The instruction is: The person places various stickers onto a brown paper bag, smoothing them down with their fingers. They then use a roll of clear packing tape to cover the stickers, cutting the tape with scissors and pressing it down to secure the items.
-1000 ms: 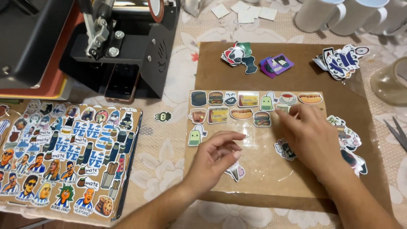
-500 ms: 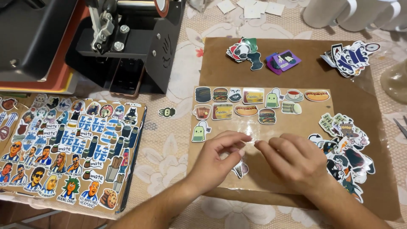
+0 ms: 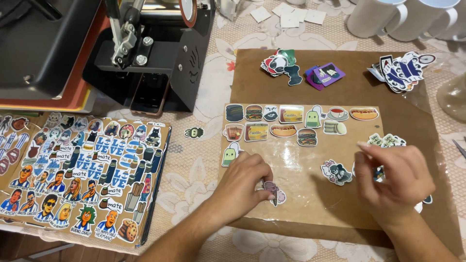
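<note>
Left hand [image 3: 245,182]: palm down on the clear film sheet [image 3: 301,179], fingertips pressed together on a small purple sticker [image 3: 274,192] at the sheet's near edge. Right hand [image 3: 393,177]: hovering right of a cat sticker [image 3: 336,172], fingers loosely curled, pinched on nothing visible. Food stickers [image 3: 291,123] line the sheet's far side; brown board [image 3: 349,92] beneath, on the tabletop.

Three white mugs [image 3: 403,19], thirteen food stickers [image 3: 291,123] laid out (loose piles uncounted), two hands [image 3: 247,182].
</note>
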